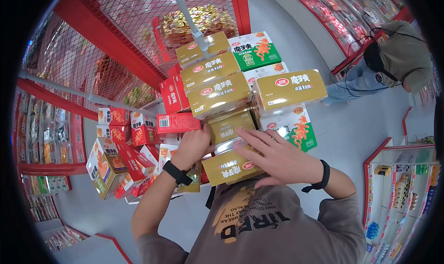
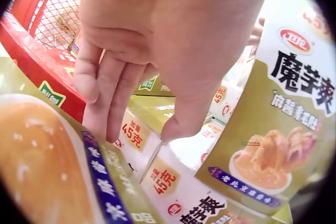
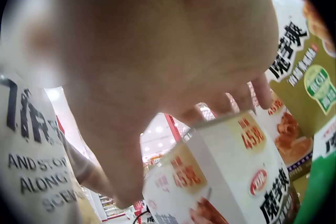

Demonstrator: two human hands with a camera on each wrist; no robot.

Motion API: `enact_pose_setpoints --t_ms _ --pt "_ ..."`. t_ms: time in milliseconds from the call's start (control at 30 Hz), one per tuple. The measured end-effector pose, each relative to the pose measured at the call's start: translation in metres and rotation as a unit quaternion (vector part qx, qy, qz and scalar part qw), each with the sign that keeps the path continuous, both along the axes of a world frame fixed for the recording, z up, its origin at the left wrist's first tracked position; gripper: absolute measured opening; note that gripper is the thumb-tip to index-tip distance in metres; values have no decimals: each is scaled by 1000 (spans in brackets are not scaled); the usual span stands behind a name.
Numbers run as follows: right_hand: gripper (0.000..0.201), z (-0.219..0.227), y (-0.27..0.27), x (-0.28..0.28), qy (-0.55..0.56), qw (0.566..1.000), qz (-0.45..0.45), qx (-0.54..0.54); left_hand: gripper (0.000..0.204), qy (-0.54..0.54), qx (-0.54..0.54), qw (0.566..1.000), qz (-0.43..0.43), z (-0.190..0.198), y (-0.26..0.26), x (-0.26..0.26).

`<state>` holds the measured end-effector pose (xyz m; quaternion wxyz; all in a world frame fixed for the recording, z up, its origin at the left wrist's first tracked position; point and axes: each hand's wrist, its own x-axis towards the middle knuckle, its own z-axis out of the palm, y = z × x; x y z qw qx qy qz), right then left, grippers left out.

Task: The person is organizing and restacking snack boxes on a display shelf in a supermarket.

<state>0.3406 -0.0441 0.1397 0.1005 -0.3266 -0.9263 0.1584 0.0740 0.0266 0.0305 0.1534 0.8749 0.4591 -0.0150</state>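
My left hand [image 1: 196, 146] reaches down among snack boxes left of the stack; in the left wrist view its fingers [image 2: 107, 103] and thumb point down, spread apart at the edges of white-and-orange box panels [image 2: 163, 176]. A gold box [image 2: 273, 145] with white top stands beside that thumb. My right hand [image 1: 277, 157] lies with extended, spread fingers over the gold box [image 1: 231, 167] nearest my body. In the right wrist view, its fingertips show just over the upper edge of a white box [image 3: 231, 155], thumb hanging to the left.
More gold boxes [image 1: 219, 95] are stacked ahead, with green-and-white boxes [image 1: 291, 127] to the right and red boxes [image 1: 178, 123] at left. A red-framed mesh bin [image 1: 125, 46] with a grey pole stands behind. A person [image 1: 393, 60] is at the right aisle; shelves [image 1: 397, 194] line both sides.
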Motion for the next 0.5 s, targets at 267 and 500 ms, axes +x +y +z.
enact_pose_setpoints --t_ms 267,500 --pt "73 -18 0 1 39 999 5 -20 64 72 21 996 -45 3 12 -5" --pt "79 -28 -8 3 67 997 -18 -28 61 37 54 995 -81 -1 16 -9"
